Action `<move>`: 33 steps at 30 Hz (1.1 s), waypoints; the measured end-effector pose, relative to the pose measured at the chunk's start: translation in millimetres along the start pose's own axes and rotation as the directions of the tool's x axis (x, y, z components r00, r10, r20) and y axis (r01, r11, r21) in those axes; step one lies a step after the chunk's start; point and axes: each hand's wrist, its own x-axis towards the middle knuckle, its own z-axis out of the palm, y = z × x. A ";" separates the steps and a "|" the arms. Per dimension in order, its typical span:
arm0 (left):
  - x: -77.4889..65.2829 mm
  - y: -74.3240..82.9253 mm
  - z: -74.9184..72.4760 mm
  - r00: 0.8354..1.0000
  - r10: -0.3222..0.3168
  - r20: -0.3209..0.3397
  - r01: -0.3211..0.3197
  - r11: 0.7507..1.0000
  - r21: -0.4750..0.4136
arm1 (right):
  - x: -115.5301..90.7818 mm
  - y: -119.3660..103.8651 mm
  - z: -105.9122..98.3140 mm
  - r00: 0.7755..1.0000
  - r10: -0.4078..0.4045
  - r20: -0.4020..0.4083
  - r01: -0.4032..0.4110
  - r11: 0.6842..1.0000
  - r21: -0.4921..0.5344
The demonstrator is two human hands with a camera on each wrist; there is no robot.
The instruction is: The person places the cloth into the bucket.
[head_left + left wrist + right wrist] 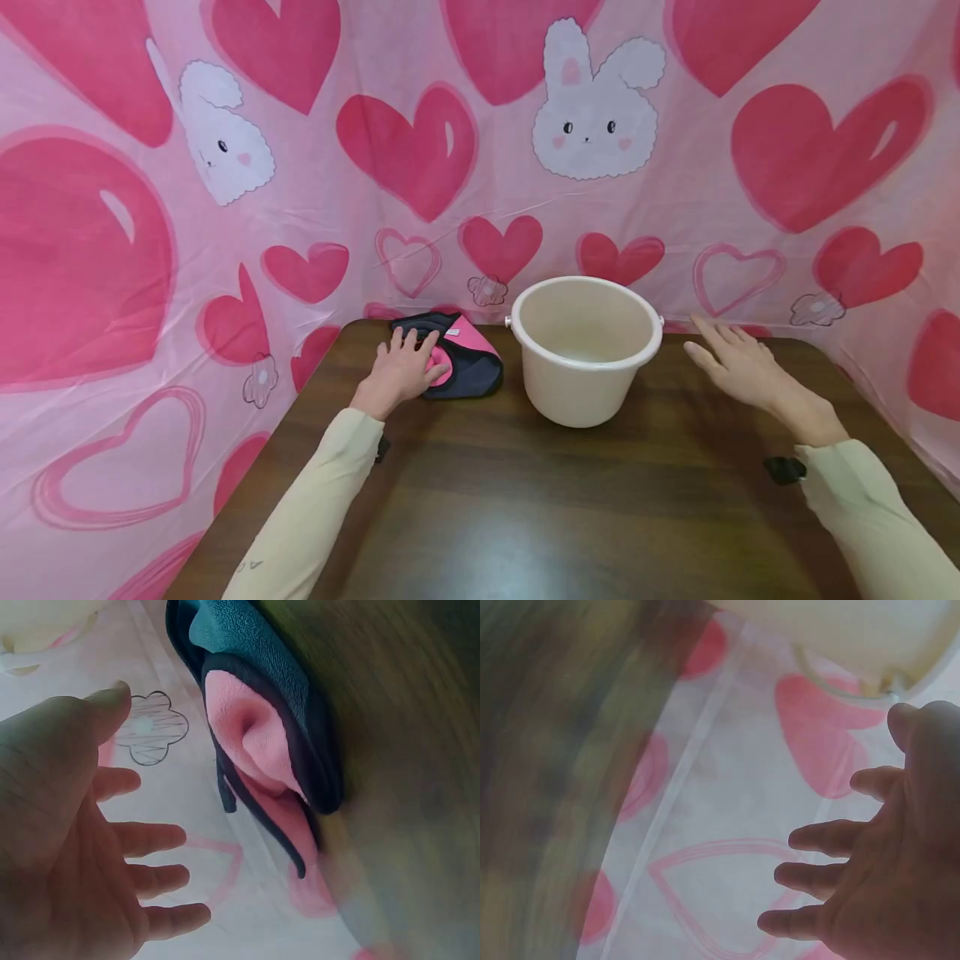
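Note:
A folded cloth [477,372], dark blue-grey and pink with black edging, lies at the back left of the table. Over its left side hovers my left hand [399,372], fingers spread; the left wrist view shows a gap between the hand [82,825] and the pink-and-teal cloth [255,735]. A cream bucket [581,387] stands upright right of the cloth, with a knob on each side of its rim. To the bucket's right my right hand [746,371] is raised with fingers extended, holding nothing. In the right wrist view a thin handle [832,690] hangs by the bucket's side.
The brown wooden table [480,517] reaches back to a pink curtain [480,183] printed with hearts and rabbits. This fabric also hangs along the left and right sides. A dark wrist device [784,469] sits at my right cuff.

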 end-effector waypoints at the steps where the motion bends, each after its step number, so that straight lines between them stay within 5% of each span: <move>1: 0.9 0.0 1.0 1.000 -0.003 0.000 0.003 1.000 -0.008 | 0.1 -0.7 -0.5 1.000 -0.022 -0.019 0.023 0.999 0.030; 6: 5.9 -1.1 6.5 1.000 -0.017 0.005 0.017 0.997 -0.073 | -0.3 -8.6 -4.3 0.991 -0.102 -0.083 0.116 0.978 0.176; 14: 16.6 3.2 20.2 1.000 -0.019 0.004 0.019 0.983 -0.185 | -6.3 -27.7 -5.4 0.998 0.012 -0.055 0.003 0.962 0.272; 18: 20.0 9.2 22.2 1.000 -0.012 0.019 0.016 0.976 -0.216 | -5.1 -36.5 -1.5 0.995 0.014 -0.100 0.021 0.940 0.340; 25: 26.8 23.5 32.9 0.998 -0.005 0.057 0.017 0.976 -0.217 | 2.1 -41.4 11.9 0.981 -0.017 -0.191 0.102 0.891 0.442; 33: 25.5 32.2 48.5 0.995 0.010 0.098 0.010 0.980 -0.199 | 8.6 -47.7 25.6 0.979 -0.034 -0.203 0.133 0.858 0.497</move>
